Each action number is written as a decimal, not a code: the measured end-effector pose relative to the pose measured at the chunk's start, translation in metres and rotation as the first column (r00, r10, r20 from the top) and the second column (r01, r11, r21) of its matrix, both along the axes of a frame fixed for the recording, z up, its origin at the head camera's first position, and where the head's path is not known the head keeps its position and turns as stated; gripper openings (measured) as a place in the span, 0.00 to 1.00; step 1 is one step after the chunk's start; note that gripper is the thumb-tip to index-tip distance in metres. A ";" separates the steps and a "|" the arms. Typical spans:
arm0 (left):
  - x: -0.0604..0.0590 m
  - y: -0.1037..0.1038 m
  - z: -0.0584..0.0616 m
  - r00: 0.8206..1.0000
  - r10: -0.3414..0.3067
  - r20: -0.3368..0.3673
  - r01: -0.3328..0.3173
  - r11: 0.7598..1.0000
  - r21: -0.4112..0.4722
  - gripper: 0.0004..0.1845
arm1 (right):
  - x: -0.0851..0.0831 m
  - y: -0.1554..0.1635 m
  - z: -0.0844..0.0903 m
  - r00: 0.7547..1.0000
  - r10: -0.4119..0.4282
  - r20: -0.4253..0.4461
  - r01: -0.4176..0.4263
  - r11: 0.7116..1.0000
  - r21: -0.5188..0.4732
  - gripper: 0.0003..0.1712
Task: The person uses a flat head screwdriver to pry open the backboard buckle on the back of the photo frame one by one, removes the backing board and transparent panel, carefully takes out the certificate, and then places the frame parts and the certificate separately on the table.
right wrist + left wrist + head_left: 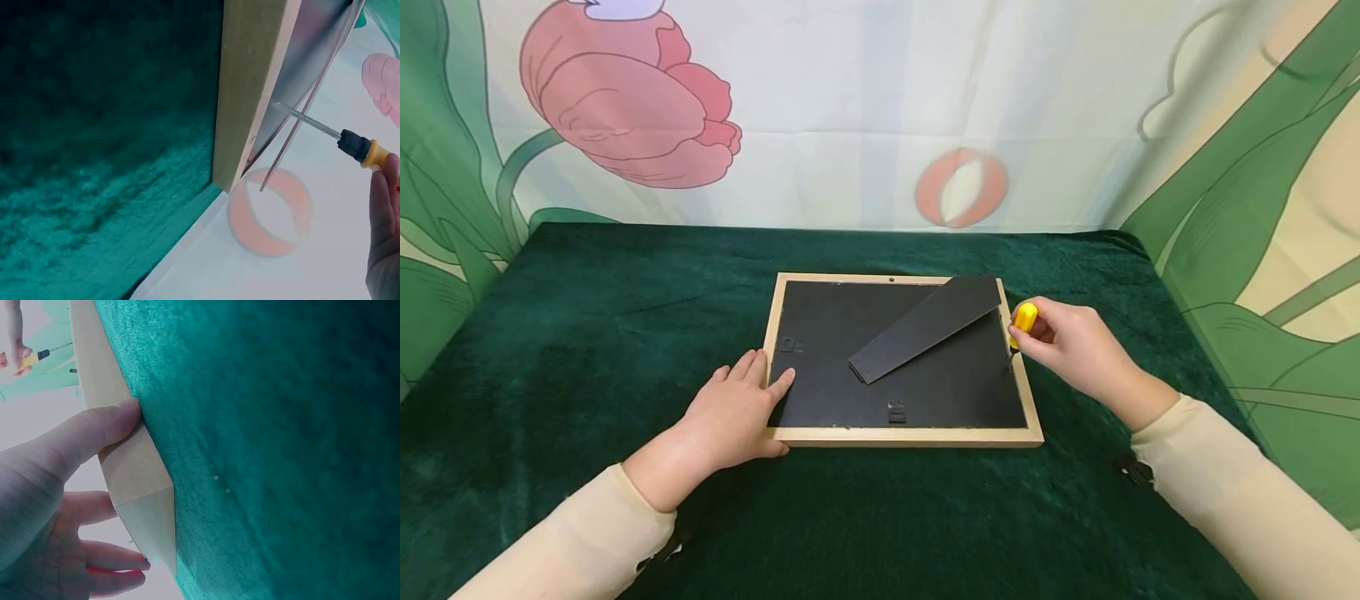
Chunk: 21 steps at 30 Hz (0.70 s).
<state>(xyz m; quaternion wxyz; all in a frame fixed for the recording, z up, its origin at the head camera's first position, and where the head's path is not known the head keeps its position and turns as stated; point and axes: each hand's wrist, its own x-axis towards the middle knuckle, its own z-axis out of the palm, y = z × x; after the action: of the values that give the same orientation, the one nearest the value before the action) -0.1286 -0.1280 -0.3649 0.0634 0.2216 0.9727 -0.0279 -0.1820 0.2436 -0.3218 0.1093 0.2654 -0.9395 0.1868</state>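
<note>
A picture frame (910, 436) with a light wooden border lies face down, its black backing board (835, 333) upward. A black easel stand (925, 329) runs slantwise across that board. My left hand (733, 408) holds the near left corner, thumb on the front side and index finger over the board. In the left wrist view the thumb (119, 422) presses the wooden side. My right hand (1078, 346) grips a screwdriver (1024, 317) by its yellow handle. Its metal shaft points down at the right inner edge of the frame; the right wrist view shows the tip (278, 105) there.
Dark green velvet cloth (587, 333) covers the table around the frame. Behind it hangs a printed curtain (835, 108) with a pink flower and green leaves. Small metal tabs and a hanging loop (897, 412) sit on the board.
</note>
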 end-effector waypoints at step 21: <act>-0.004 0.002 0.003 0.998 -0.054 -0.014 0.053 0.998 -0.025 0.49 | -0.002 -0.069 0.009 0.991 0.132 0.032 -0.131 0.868 0.480 0.15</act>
<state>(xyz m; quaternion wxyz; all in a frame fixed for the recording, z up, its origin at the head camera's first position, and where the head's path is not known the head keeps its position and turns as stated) -0.1328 -0.1257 -0.3619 0.0583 0.2466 0.9664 -0.0433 -0.1844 0.1749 -0.3126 0.0277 0.3475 -0.9362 -0.0455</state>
